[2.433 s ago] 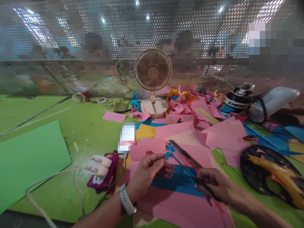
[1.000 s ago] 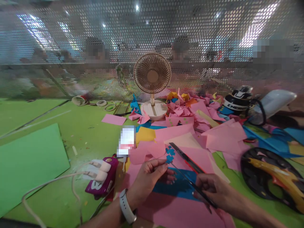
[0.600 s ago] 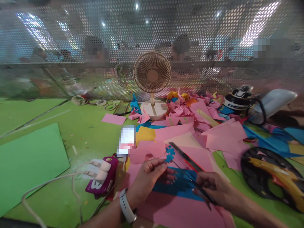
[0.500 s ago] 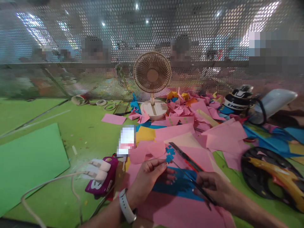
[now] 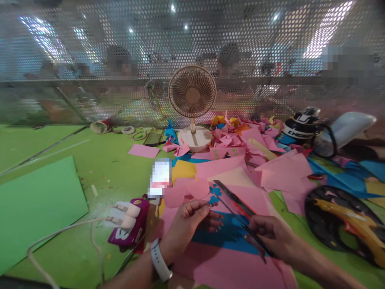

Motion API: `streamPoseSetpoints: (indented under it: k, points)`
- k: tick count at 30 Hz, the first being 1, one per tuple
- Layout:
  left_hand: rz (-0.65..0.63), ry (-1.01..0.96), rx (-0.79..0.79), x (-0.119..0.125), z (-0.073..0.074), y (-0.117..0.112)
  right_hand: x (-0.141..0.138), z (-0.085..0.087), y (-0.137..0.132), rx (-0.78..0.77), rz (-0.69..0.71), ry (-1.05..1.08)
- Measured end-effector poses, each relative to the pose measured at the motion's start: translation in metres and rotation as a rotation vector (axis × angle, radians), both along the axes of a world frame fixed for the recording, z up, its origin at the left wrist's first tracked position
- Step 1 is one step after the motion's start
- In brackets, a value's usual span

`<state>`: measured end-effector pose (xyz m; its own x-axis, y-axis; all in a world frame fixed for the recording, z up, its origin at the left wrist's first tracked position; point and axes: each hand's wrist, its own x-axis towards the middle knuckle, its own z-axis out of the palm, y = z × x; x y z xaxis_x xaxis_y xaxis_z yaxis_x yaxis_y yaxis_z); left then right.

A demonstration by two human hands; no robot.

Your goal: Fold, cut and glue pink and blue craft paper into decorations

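1. Shifted slightly upward, the right hand [image 5: 269, 233] now points its slim dark tool [image 5: 249, 232] over the blue scraps [image 5: 215, 189]; half a second ago its tip sat at the left hand's [image 5: 191, 220] fingertips. This suggests the tool's work is at the scraps.
2. Two hands, apart: the right grips the one tool; whether the left's thumb and forefinger pinch a scrap cannot be told.
3. Beneath them, one blue sheet [image 5: 231, 241] lies on pink paper [image 5: 228, 267].
4. Rightward sits one yellow glue gun [image 5: 349, 214]; leftward, two white plugs [image 5: 131, 207].
5. Just beyond the left fingertips lie several scraps, too small to count, beside one cutter [image 5: 234, 198].
6. Farthest: one fan [image 5: 192, 94].
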<state>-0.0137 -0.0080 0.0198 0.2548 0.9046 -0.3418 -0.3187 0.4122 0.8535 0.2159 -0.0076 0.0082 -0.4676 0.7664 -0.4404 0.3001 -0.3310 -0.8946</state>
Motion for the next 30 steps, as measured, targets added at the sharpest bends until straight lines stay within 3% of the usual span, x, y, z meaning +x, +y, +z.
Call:
streamPoseSetpoints:
  k: [9,18,30]
  points:
    - [0.041,-0.08,-0.003,-0.003,-0.003,-0.001,-0.002,0.016,-0.001,-0.021,0.087,-0.066]
    - [-0.027,-0.026,-0.005,0.0,0.004,-0.001,-0.003,0.015,-0.003,-0.009,0.1,-0.063]
    - [-0.048,-0.002,0.029,0.0,0.001,-0.002,-0.004,0.013,-0.002,0.001,0.088,-0.056]
